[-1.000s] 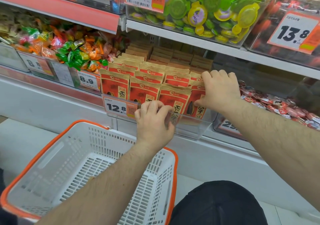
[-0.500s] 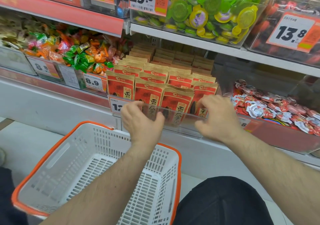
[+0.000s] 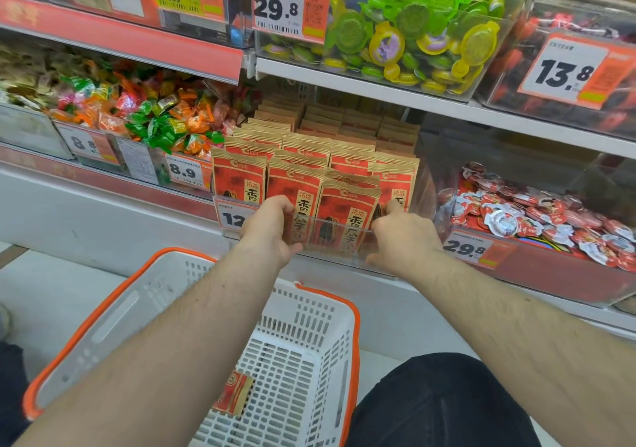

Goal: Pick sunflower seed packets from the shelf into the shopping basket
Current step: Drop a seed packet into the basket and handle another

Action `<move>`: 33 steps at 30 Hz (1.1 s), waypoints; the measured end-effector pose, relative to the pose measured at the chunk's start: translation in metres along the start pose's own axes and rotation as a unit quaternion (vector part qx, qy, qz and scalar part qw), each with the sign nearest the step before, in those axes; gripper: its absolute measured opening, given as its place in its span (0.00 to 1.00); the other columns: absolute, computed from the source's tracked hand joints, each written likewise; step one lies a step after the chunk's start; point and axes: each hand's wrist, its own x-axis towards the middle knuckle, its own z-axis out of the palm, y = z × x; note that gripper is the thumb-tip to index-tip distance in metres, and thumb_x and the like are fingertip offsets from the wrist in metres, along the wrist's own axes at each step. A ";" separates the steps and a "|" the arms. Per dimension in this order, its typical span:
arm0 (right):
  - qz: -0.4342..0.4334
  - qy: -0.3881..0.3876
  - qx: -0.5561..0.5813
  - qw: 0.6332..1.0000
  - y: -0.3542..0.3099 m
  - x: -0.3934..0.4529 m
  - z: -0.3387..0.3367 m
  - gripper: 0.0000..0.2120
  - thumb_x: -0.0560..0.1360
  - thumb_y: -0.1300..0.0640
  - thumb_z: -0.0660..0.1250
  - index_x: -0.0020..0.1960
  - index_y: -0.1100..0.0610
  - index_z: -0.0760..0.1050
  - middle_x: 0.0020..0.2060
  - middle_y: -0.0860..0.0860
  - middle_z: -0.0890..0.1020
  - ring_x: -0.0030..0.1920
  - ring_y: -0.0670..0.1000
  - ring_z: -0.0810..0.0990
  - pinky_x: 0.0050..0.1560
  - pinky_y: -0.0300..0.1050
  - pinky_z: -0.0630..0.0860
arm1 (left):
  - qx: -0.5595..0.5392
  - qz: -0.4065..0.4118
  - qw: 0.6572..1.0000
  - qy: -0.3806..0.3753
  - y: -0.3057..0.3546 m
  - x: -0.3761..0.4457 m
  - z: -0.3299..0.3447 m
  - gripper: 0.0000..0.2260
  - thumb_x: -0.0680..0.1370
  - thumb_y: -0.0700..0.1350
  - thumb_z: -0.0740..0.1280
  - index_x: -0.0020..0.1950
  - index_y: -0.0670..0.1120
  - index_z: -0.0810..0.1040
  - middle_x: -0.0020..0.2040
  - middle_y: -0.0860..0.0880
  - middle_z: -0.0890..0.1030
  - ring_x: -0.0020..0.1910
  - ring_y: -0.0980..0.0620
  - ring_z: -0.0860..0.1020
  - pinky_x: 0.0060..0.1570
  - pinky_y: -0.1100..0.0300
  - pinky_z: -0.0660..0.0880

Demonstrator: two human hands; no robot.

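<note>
Red and kraft-brown sunflower seed packets stand in rows in a clear bin on the middle shelf. My left hand hooks its fingers over the bin's front wall onto a front packet, thumb outside the wall. My right hand does the same at the right front packet, index finger on it. Whether either hand grips a packet is unclear. Below my arms is the white shopping basket with an orange rim; one packet lies on its floor.
Wrapped candies fill the bin to the left and red-and-white sweets the bin to the right. The upper shelf holds green and yellow jelly cups. My dark-clothed knee is right of the basket.
Both hands, which had pulled back in front of the bin half a second ago, have moved forward and up onto its front wall and the front packets. A packet now shows in the basket.
</note>
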 end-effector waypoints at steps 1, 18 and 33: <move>0.004 -0.001 0.006 1.000 -0.001 0.001 0.001 0.21 0.73 0.46 0.72 0.64 0.52 0.77 0.58 0.54 0.74 0.51 0.57 0.80 0.50 0.53 0.80 | -0.002 -0.010 1.000 -0.006 0.003 -0.001 0.001 0.16 0.75 0.38 0.63 0.63 0.45 0.72 0.57 0.42 0.79 0.59 0.41 0.75 0.63 0.39 0.72; 0.040 0.014 0.050 0.998 0.016 0.026 -0.007 0.13 0.77 0.48 0.68 0.59 0.52 0.76 0.53 0.51 0.80 0.52 0.56 0.80 0.45 0.47 0.72 | 0.014 -0.082 0.996 0.022 0.047 0.022 0.051 0.05 0.79 0.32 0.58 0.51 0.37 0.72 0.62 0.35 0.72 0.73 0.26 0.58 0.63 0.37 0.74; 0.033 0.031 0.046 0.998 0.033 0.045 0.020 0.16 0.75 0.44 0.70 0.58 0.51 0.75 0.53 0.51 0.81 0.53 0.56 0.80 0.52 0.51 0.77 | -0.014 -0.034 0.999 -0.008 0.023 0.047 0.055 0.20 0.77 0.31 0.55 0.68 0.42 0.67 0.53 0.39 0.74 0.62 0.37 0.71 0.68 0.36 0.70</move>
